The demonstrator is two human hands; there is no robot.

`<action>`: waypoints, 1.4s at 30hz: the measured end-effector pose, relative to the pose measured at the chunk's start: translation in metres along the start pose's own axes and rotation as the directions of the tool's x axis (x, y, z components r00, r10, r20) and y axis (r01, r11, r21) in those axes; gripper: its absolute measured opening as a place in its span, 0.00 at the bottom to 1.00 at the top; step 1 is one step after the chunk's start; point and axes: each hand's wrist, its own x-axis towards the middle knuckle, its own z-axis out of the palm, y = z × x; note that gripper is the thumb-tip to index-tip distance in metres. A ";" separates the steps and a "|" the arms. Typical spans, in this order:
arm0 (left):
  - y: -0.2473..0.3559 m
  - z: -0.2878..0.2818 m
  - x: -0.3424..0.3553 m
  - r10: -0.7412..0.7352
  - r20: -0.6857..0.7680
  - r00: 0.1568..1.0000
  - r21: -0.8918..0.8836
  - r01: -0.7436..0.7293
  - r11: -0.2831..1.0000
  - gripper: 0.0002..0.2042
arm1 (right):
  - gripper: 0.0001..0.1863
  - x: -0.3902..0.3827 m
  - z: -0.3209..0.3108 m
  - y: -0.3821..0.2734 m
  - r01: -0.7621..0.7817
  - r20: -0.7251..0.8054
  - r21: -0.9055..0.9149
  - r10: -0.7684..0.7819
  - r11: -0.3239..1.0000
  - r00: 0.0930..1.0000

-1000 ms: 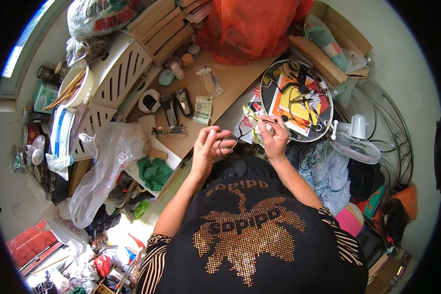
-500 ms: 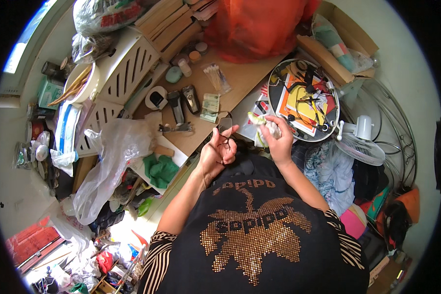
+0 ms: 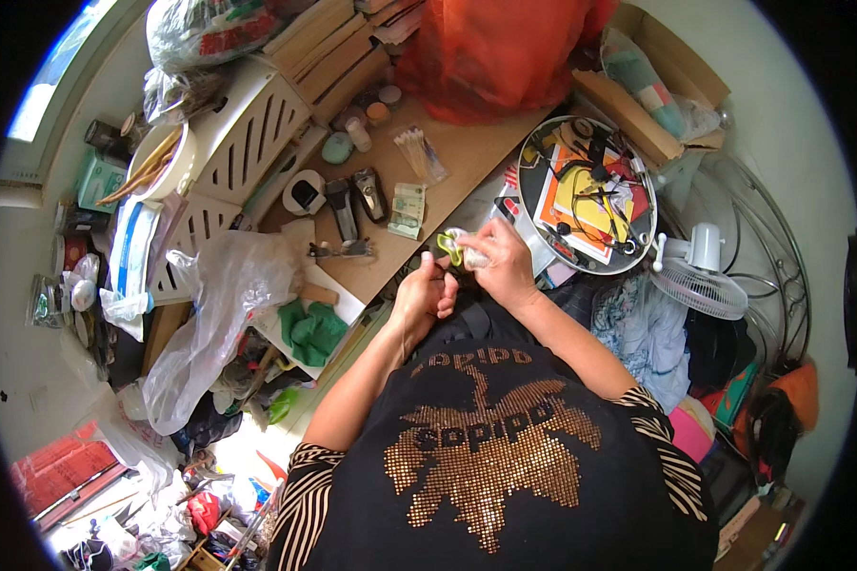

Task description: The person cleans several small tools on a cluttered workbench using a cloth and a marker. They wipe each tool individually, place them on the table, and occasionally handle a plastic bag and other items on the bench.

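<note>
My left hand (image 3: 423, 295) is closed on a pair of thin dark-framed eyeglasses, now mostly hidden by fingers and cloth. Meeting it from the right, my right hand (image 3: 503, 262) pinches a crumpled white cloth with green edging (image 3: 452, 249). The cloth sits against the glasses where the hands come together, above the front edge of the brown desk (image 3: 476, 152). Just beyond lie a banknote (image 3: 408, 211), two dark shavers or clippers (image 3: 341, 207) and a small dark-and-clear object like folded glasses (image 3: 345, 249).
Right of my hands stands a round tray (image 3: 655, 224) of cables and coloured papers, with a white fan (image 3: 700, 285) beyond. A red-orange bag (image 3: 505, 57) and cardboard box (image 3: 628, 119) fill the back. Cotton swabs (image 3: 414, 152), a plastic bag (image 3: 219, 305) and green cloth (image 3: 314, 333) lie leftward.
My right hand has moved left, bringing the cloth onto the eyeglasses in my left hand. The lens that showed before is now covered. My left hand has shifted only slightly.
</note>
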 end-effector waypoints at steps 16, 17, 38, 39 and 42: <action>-0.008 0.004 -0.004 0.272 0.088 0.958 0.059 -0.277 0.959 0.27 | 0.13 0.016 -0.004 -0.035 -0.046 -0.054 0.307 0.065 0.951 0.996; -0.008 0.004 -0.006 0.303 0.032 0.953 0.063 -0.304 0.950 0.27 | 0.13 0.013 -0.003 -0.035 -0.104 0.062 0.368 0.087 0.924 0.994; -0.010 -0.011 0.011 0.412 -0.007 0.911 -0.264 -0.399 0.878 0.29 | 0.06 0.010 -0.013 -0.035 -0.062 0.588 0.326 -0.152 0.943 0.795; -0.009 -0.011 0.012 0.431 0.013 0.902 -0.294 -0.409 0.864 0.29 | 0.09 0.012 -0.018 -0.031 -0.119 0.644 0.304 -0.112 0.945 0.757; -0.004 -0.010 0.012 0.530 0.051 0.847 -0.349 -0.482 0.804 0.28 | 0.12 0.016 -0.024 -0.027 -0.137 0.581 -0.184 0.221 0.973 0.784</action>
